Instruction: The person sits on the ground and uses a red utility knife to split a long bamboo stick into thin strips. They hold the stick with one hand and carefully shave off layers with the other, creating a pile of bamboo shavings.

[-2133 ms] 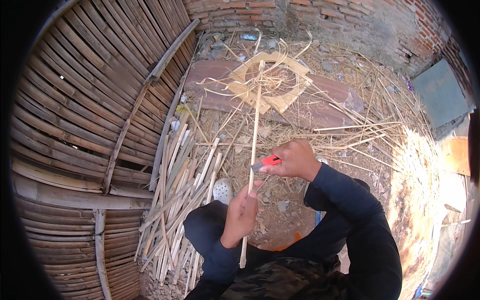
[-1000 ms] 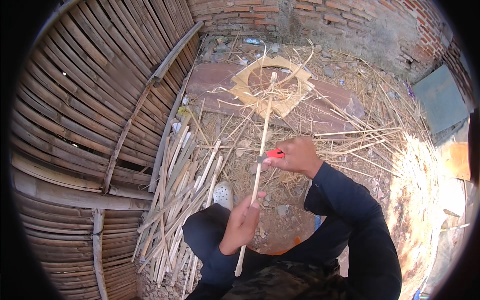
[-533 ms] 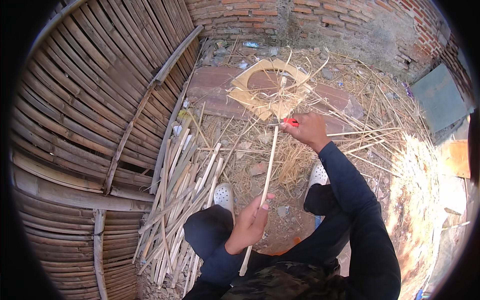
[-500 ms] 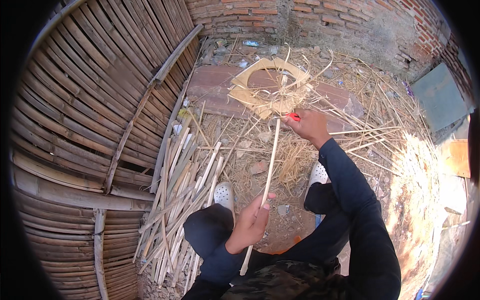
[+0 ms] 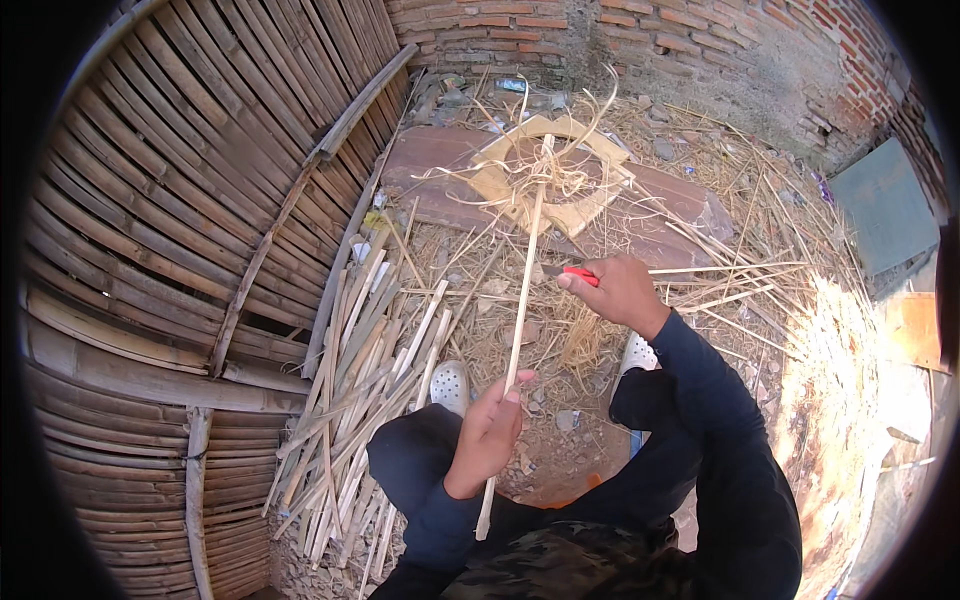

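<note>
Strip (image 5: 524, 305): twelve o'clock, gripped by my left hand (image 5: 486, 438), apparently for steadiness.
Knife (image 5: 580, 275): clasped in my right hand (image 5: 622, 290), blade (image 5: 554, 270) alongside.

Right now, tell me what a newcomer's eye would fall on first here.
Probably the long pale strip at the centre, gripped in the left hand, with the red-handled knife in the right hand just right of it. Next, the tangled curly shavings around the strip's far end, over a pale board. Lower left, loose strips lie heaped beside the slatted wall.
</note>
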Tool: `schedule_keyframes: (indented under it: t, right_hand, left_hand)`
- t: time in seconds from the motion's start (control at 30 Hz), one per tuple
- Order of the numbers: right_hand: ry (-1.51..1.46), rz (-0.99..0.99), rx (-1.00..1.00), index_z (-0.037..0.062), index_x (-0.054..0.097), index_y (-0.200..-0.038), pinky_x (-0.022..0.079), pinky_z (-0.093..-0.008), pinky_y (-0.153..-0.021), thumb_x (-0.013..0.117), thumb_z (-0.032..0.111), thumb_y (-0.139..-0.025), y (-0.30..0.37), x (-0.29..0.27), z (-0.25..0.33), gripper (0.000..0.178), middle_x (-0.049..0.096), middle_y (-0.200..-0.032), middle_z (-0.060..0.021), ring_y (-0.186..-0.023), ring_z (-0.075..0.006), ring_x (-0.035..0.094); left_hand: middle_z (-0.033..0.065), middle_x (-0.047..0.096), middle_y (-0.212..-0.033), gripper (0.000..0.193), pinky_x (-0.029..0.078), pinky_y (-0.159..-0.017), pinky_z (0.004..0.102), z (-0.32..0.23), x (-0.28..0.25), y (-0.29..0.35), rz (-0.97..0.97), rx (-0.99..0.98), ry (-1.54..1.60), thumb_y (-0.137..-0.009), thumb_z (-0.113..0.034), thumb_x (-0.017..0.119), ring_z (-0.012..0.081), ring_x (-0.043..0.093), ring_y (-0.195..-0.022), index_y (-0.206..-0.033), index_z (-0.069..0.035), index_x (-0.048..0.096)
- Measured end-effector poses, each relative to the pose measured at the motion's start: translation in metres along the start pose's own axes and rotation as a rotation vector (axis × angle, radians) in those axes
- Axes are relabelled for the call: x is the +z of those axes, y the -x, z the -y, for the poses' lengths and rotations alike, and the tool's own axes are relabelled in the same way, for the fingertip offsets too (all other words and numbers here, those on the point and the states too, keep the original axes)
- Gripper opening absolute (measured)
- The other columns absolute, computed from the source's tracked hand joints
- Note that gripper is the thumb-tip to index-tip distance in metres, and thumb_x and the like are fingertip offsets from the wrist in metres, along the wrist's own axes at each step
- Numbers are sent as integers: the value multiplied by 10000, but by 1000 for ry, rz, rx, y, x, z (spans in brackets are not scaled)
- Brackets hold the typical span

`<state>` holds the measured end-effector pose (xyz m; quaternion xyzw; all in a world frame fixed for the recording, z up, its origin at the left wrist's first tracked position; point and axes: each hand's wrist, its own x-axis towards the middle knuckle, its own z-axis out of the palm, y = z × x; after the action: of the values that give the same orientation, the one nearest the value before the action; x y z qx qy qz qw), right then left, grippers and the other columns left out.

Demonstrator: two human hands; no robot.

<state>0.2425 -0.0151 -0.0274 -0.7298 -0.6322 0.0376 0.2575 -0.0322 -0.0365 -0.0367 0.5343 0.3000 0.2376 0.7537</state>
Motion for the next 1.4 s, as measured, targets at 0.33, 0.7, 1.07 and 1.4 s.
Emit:
schedule_keyframes:
  t: [0.33, 0.7, 1.07, 1.4]
  right_hand:
    - [42, 20, -286, 113, 614, -590, 408, -380, -420, 625, 682, -736, 22, 22, 37, 587, 551, -492, -69, -434, -282, 557]
    - [108, -45, -308, 125, 642, -565, 422, -359, -401, 589, 739, -727, 13, 29, 28, 638, 545, -457, -63, -402, -245, 562]
    - [187, -107, -125, 120, 661, -620, 458, -399, -446, 547, 736, -763, -12, 26, 6, 643, 571, -494, -92, -463, -275, 599]
    - [241, 17, 412, 80, 711, -771, 487, -447, -586, 454, 697, -851, -55, 8, -62, 673, 628, -615, -180, -643, -350, 643]
  left_hand:
    - [-79, 373, -671, 413, 278, -519, 183, -8, 0, 8, -75, 23, -164, -1006, -140, 428, 0, 332, -579, -1394, 1, 422]
    - [-74, 359, -643, 396, 316, -527, 188, -10, -4, 13, -90, -5, -231, -1007, -142, 426, 1, 324, -558, -1376, 1, 441]
    - [-72, 351, -634, 365, 282, -502, 207, -4, 1, 14, -87, 15, -270, -1003, -141, 440, 4, 322, -560, -1341, -7, 470]
    - [-100, 321, -586, 364, 222, -471, 196, -2, 17, 11, 45, -14, -284, -1002, -122, 432, -6, 285, -512, -1347, -11, 461]
